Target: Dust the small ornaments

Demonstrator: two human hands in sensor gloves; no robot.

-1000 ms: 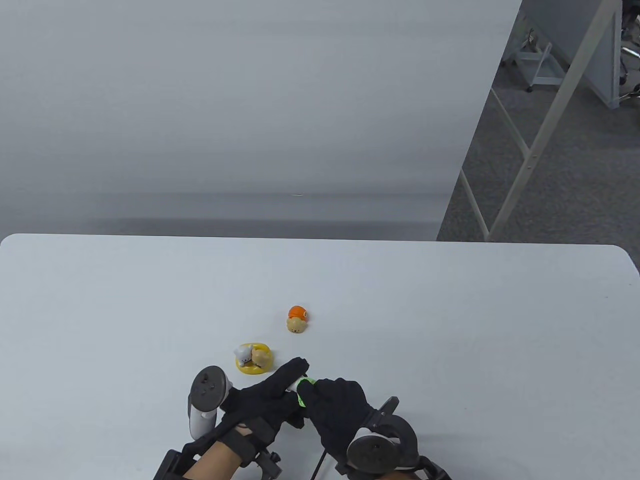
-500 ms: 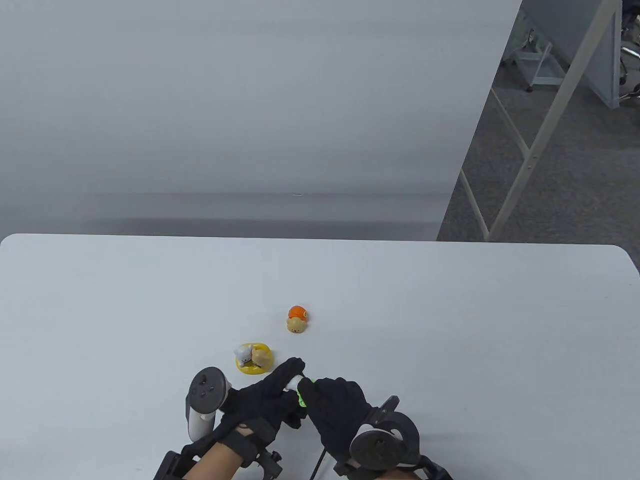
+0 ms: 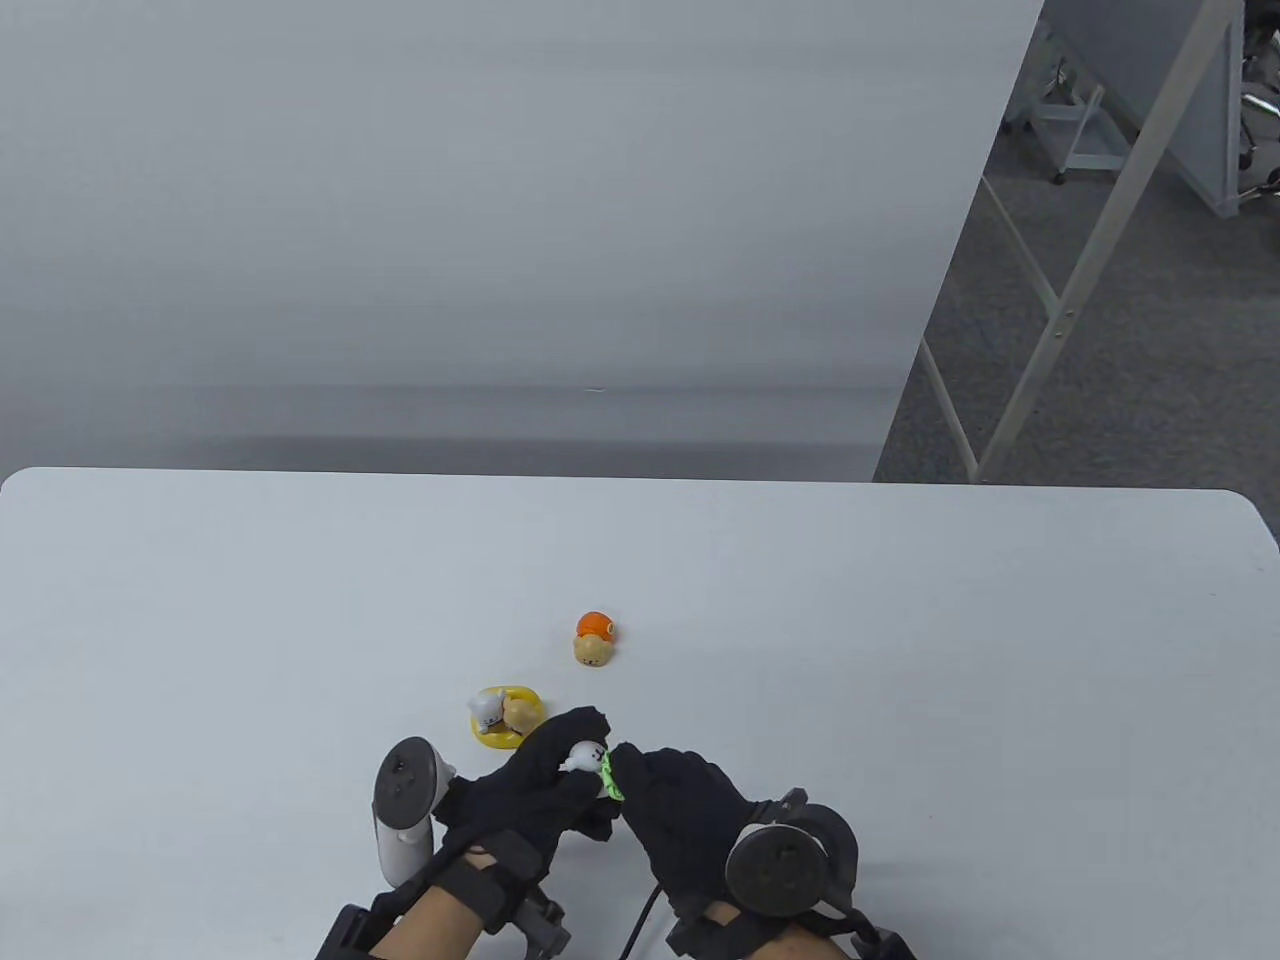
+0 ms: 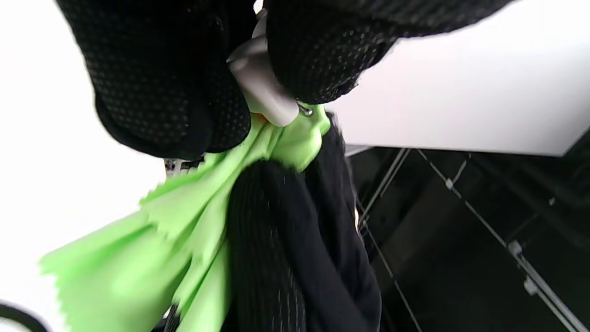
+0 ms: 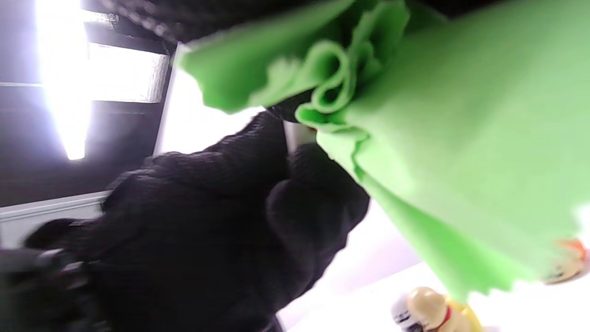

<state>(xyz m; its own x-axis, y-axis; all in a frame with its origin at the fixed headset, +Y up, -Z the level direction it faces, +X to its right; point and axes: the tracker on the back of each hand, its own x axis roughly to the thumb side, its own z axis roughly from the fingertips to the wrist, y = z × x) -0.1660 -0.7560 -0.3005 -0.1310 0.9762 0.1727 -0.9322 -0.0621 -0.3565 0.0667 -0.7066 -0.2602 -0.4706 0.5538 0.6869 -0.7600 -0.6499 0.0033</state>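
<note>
Two gloved hands meet low centre in the table view. Left hand (image 3: 535,790) has fingers curled around a small white figurine (image 3: 583,756), which pokes out at the fingertips. Right hand (image 3: 680,815) is closed on a green cloth (image 3: 611,775), with the cloth pressed against the figurine's right side. Yellow-based ornament (image 3: 507,714) with two little animals sits on the table (image 3: 900,650) just beyond the left hand; whether they touch, can't tell. Orange-capped ornament (image 3: 593,638) stands further back, apart from both hands.

Left wrist view: left fingers (image 4: 156,78) pinch the pale figurine (image 4: 262,92) from both sides, tight. Green cloth (image 4: 152,249) is bunched right under it, touching, backed by the right hand (image 4: 295,240).

Right wrist view: cloth (image 5: 438,138) fills the upper right, gathered in folds at the top edge; the right fingers gripping it are mostly out of frame. Left hand (image 5: 221,221) is closed on the figurine (image 5: 298,133), only a sliver showing against the cloth fold. Yellow-based ornament (image 5: 433,313) at bottom edge, orange one (image 5: 569,263) blurred at right edge.
</note>
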